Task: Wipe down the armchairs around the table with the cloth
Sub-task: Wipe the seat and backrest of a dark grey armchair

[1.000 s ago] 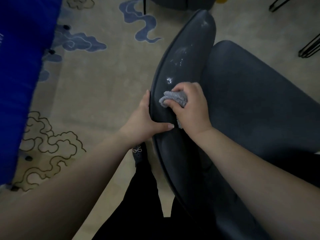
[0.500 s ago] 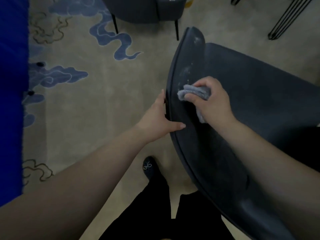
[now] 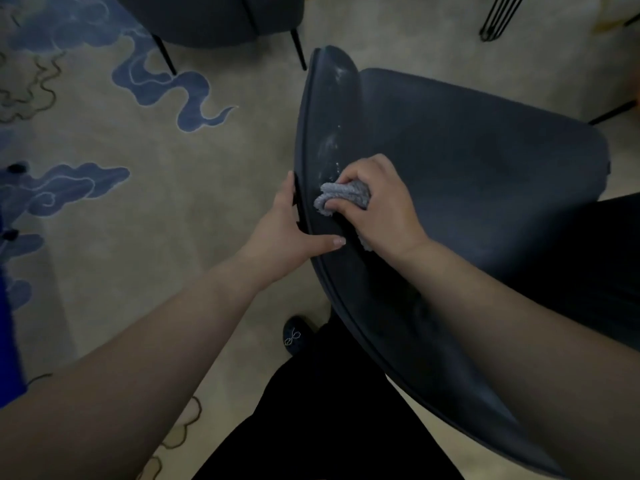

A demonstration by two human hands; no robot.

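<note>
As half a second ago: right hand (image 3: 377, 206) clutching cloth (image 3: 341, 197), left hand (image 3: 289, 233) gripping armchair (image 3: 450, 161).

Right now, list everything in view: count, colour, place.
armchair: one, dark grey, centre right, being wiped
cloth: one, grey, bunched on the armchair's backrest top
second armchair: one, dark grey, top left
rug: one, beige with blue cloud swirls, underfoot
wire legs: one set, black, top right
blue surface: one, bright blue, left edge
shoe: one, dark, beside the armchair
trousers: black, bottom centre
left hand: grips the backrest edge
right hand: holds the cloth
</note>
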